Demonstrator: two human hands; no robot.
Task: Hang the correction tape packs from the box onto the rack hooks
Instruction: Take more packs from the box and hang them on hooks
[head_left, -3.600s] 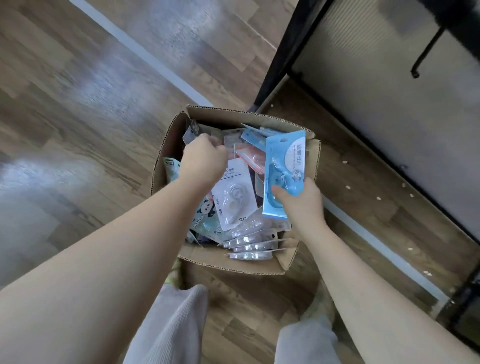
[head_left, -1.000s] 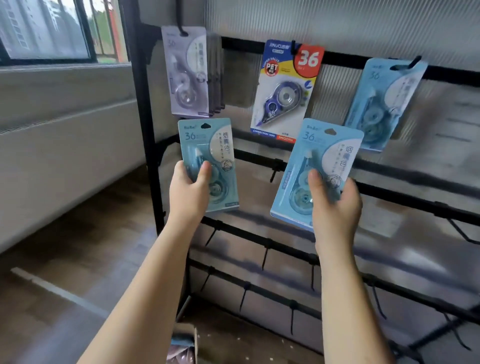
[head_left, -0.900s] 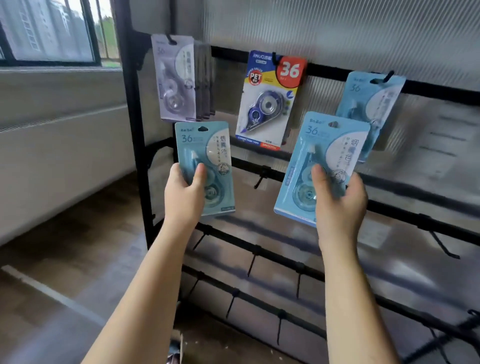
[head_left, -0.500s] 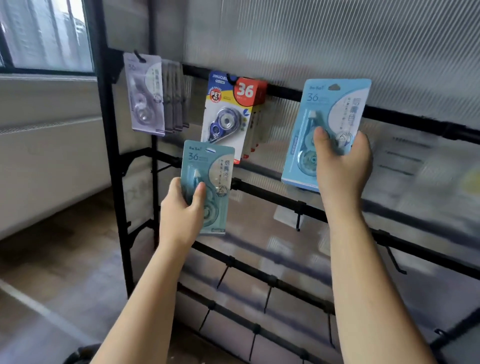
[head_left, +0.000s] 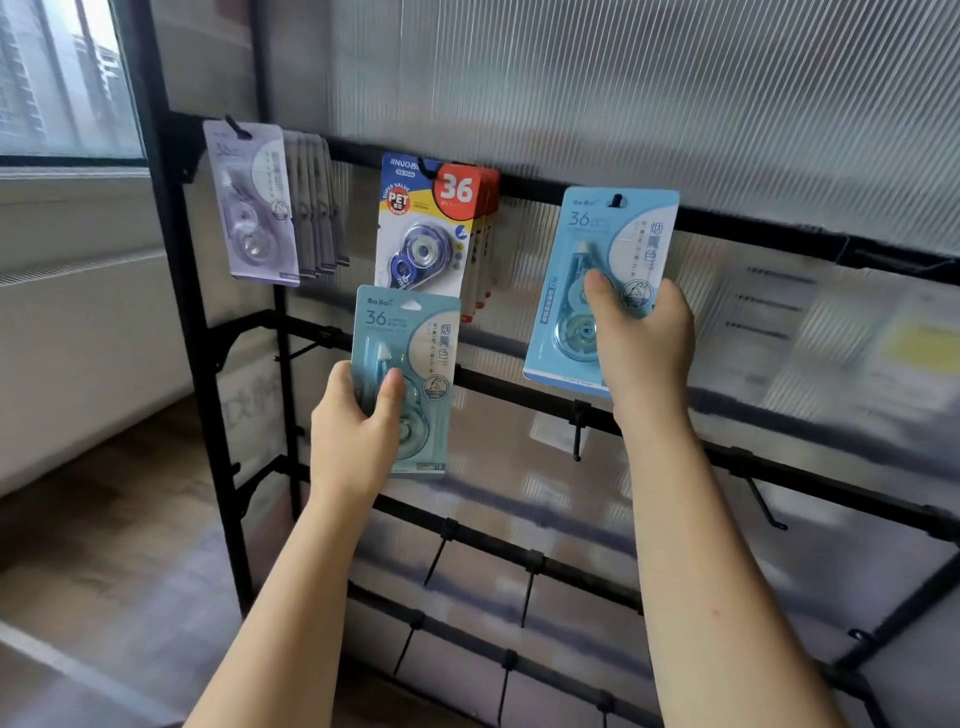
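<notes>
My right hand (head_left: 641, 345) grips a light blue correction tape pack (head_left: 597, 249) by its lower half, held up against the top rail of the black rack (head_left: 779, 231). A hook tip (head_left: 616, 200) shows through the pack's hang hole. My left hand (head_left: 356, 431) holds a teal correction tape pack (head_left: 410, 338) upright, lower and to the left, in front of the rack and off any hook. The box is out of view.
Several grey packs (head_left: 254, 208) hang on the top rail's left hook, and blue-and-yellow "36" packs (head_left: 431, 223) hang beside them. Lower rails carry bare hooks (head_left: 577, 431). A ribbed translucent panel backs the rack. A window and wall lie to the left.
My right hand lifted the light blue pack to the top rail and its hang hole now sits over a hook. The left hand kept its teal pack low. Before that, both hands were in the box.
</notes>
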